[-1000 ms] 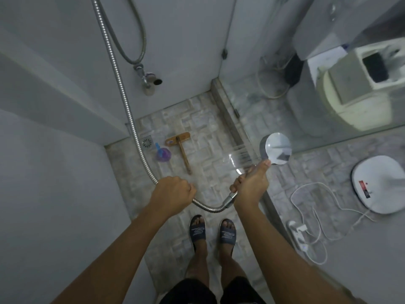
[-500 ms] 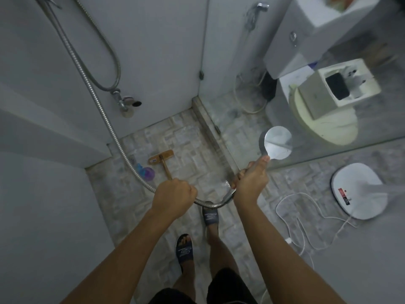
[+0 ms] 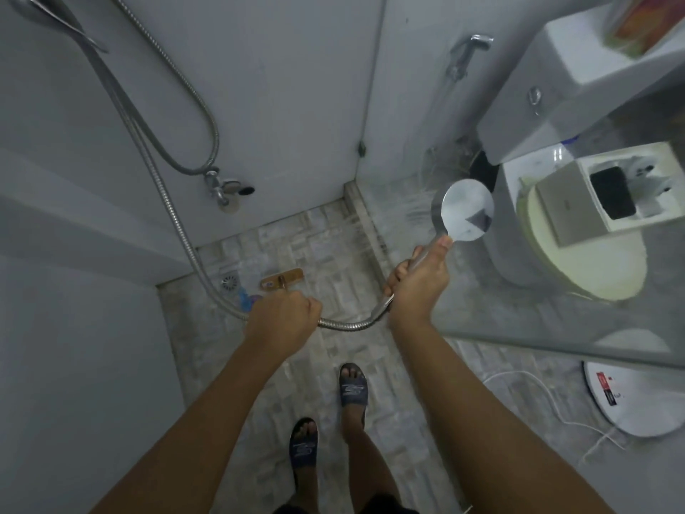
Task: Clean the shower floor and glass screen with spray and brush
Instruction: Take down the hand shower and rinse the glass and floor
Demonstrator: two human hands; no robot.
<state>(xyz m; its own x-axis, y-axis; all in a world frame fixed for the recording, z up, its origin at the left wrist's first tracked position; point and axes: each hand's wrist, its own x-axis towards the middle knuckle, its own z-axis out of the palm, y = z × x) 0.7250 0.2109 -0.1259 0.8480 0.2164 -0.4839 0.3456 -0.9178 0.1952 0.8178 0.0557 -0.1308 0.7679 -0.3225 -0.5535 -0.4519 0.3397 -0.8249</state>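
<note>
My right hand (image 3: 418, 280) grips the handle of the round chrome shower head (image 3: 464, 210), held up against the glass screen (image 3: 526, 324); water streaks fan out to its left. My left hand (image 3: 283, 315) is closed around the metal hose (image 3: 178, 224) that loops between both hands. On the tiled shower floor (image 3: 326, 350) lies a wooden-backed brush (image 3: 282, 279) near the drain (image 3: 229, 283), with a purple and blue spray bottle (image 3: 247, 299) partly hidden behind my left hand.
A wall tap (image 3: 222, 189) sticks out of the back wall. Beyond the glass are a toilet (image 3: 578, 261) with a box on its lid, a white round appliance (image 3: 637, 398) and a white cable (image 3: 537, 387). My sandalled feet (image 3: 352, 389) stand on the tiles.
My right hand has raised the shower head higher along the glass and the spray now points further up. My view tilted upward, and my feet shifted apart.
</note>
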